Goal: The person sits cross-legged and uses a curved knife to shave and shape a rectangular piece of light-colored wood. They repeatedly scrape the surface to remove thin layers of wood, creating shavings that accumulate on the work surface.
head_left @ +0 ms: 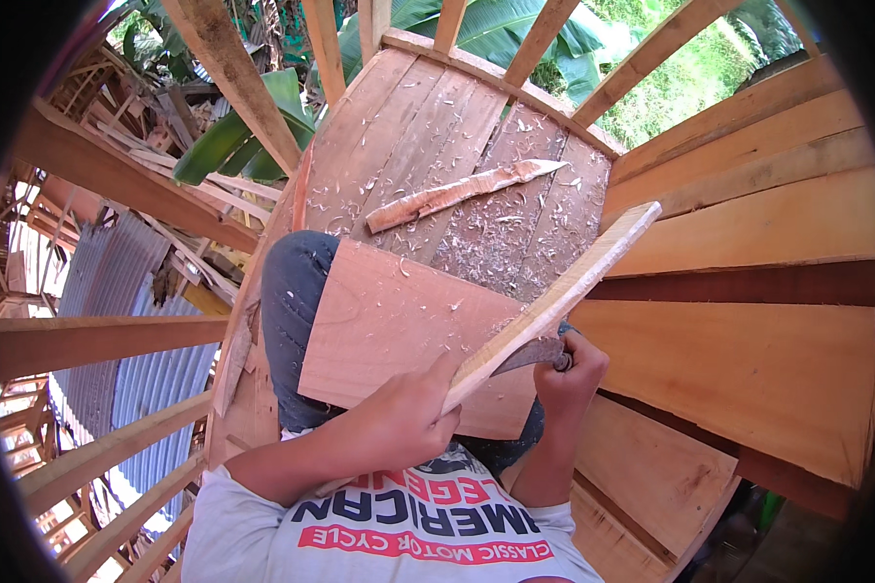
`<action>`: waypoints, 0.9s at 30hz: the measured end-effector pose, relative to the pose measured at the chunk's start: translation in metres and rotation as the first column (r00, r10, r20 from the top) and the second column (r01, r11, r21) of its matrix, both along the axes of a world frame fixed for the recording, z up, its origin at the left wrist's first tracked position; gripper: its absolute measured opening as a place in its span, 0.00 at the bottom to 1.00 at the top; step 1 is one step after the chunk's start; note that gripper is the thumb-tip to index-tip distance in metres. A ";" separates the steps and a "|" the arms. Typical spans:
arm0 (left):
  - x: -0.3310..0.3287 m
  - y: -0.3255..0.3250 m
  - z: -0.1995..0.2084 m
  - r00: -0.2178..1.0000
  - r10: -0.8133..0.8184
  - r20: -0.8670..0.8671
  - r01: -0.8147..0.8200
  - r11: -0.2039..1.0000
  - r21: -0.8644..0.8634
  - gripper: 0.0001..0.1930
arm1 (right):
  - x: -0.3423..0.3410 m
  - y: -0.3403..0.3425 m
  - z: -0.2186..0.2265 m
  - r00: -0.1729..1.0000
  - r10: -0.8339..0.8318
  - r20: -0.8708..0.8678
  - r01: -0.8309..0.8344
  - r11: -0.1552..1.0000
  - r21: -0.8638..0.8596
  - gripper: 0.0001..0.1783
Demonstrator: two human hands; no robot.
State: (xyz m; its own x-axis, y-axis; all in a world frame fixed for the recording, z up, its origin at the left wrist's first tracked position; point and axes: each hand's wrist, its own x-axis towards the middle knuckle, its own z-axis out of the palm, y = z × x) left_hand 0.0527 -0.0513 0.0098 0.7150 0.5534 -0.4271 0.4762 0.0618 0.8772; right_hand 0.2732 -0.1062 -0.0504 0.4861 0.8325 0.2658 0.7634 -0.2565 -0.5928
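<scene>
My left hand (410,413) is closed round the near end of a long pale wooden stick (564,291), which slants up and away to the right. In my right hand (572,371) is the handle of a knife with a dark curved blade (527,356). The blade lies against the right side of the stick, close to my left hand. Under both, a flat reddish board (408,301) rests across my lap, with a few shavings on it.
A rough whittled stick (457,197) lies ahead on the plank floor (399,87) among scattered shavings. Wide boards (729,350) line the right side. Upright posts (233,78) and a slatted railing stand at the left and far edges, with corrugated metal sheets (136,340) below.
</scene>
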 end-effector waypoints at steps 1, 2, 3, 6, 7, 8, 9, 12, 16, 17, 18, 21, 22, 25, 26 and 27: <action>-0.002 0.001 0.002 1.000 0.006 -0.011 -0.006 1.000 0.000 0.14 | -0.002 0.004 -0.002 0.999 0.025 0.033 -0.025 1.000 -0.001 0.13; -0.005 0.002 0.003 1.000 0.014 -0.023 -0.014 1.000 0.000 0.14 | -0.005 0.008 -0.002 1.000 0.016 0.004 -0.016 1.000 -0.007 0.13; -0.008 0.002 0.003 0.999 0.025 -0.021 -0.025 1.000 -0.016 0.15 | -0.010 0.012 0.001 1.000 0.008 -0.024 -0.009 1.000 -0.013 0.13; -0.020 0.007 0.002 0.997 0.072 -0.013 -0.073 0.997 -0.033 0.15 | -0.017 0.028 0.001 0.997 0.078 -0.026 -0.079 0.996 -0.032 0.12; -0.024 0.008 0.001 0.996 0.092 -0.008 -0.092 0.995 -0.033 0.16 | -0.019 0.033 0.000 0.993 0.115 -0.012 -0.116 0.992 -0.045 0.12; -0.029 0.009 0.000 0.994 0.111 -0.004 -0.111 0.993 -0.034 0.16 | -0.022 0.040 0.001 0.992 0.126 0.000 -0.126 0.991 -0.053 0.11; -0.032 0.012 0.000 0.990 0.142 0.010 -0.142 0.989 -0.033 0.16 | -0.025 0.050 0.003 0.990 0.137 0.012 -0.136 0.989 -0.060 0.11; -0.041 0.021 -0.006 0.973 0.222 0.070 -0.222 0.975 -0.011 0.16 | -0.031 0.076 0.010 0.976 0.198 0.088 -0.192 0.979 -0.068 0.08; -0.052 0.029 -0.021 0.950 0.276 0.148 -0.277 0.961 -0.013 0.17 | -0.036 0.103 0.009 0.960 0.244 0.137 -0.228 0.966 -0.121 0.03; -0.053 0.031 -0.024 0.944 0.289 0.159 -0.288 0.957 -0.032 0.17 | -0.036 0.108 0.010 0.956 0.258 0.139 -0.241 0.962 -0.127 0.03; -0.055 0.031 -0.027 0.936 0.312 0.161 -0.308 0.950 -0.049 0.17 | -0.038 0.113 0.010 0.952 0.272 0.140 -0.254 0.958 -0.134 0.03; -0.057 0.036 -0.034 0.917 0.365 0.159 -0.349 0.929 -0.123 0.16 | -0.045 0.126 0.013 0.940 0.296 0.173 -0.259 0.944 -0.206 0.04; -0.059 0.039 -0.032 0.914 0.378 0.146 -0.355 0.921 -0.160 0.14 | -0.048 0.130 0.011 0.940 0.301 0.158 -0.270 0.943 -0.194 0.04; -0.065 0.044 -0.035 0.898 0.413 0.149 -0.379 0.901 -0.212 0.10 | -0.053 0.150 0.005 0.942 0.309 0.133 -0.284 0.942 -0.177 0.05; -0.066 0.046 -0.036 0.890 0.428 0.156 -0.392 0.894 -0.217 0.10 | -0.052 0.157 0.005 0.943 0.304 0.139 -0.277 0.943 -0.185 0.06; -0.067 0.049 -0.039 0.879 0.445 0.171 -0.385 0.874 -0.297 0.10 | -0.051 0.164 0.005 0.943 0.299 0.145 -0.269 0.943 -0.194 0.06</action>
State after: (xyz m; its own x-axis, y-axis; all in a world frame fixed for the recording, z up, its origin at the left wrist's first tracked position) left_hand -0.0139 -0.0026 -0.0290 0.5359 0.7187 -0.4431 0.1475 0.4371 0.8872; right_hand 0.2219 0.0574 -0.0458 0.1830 0.9689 0.1668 0.9044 -0.0994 -0.4149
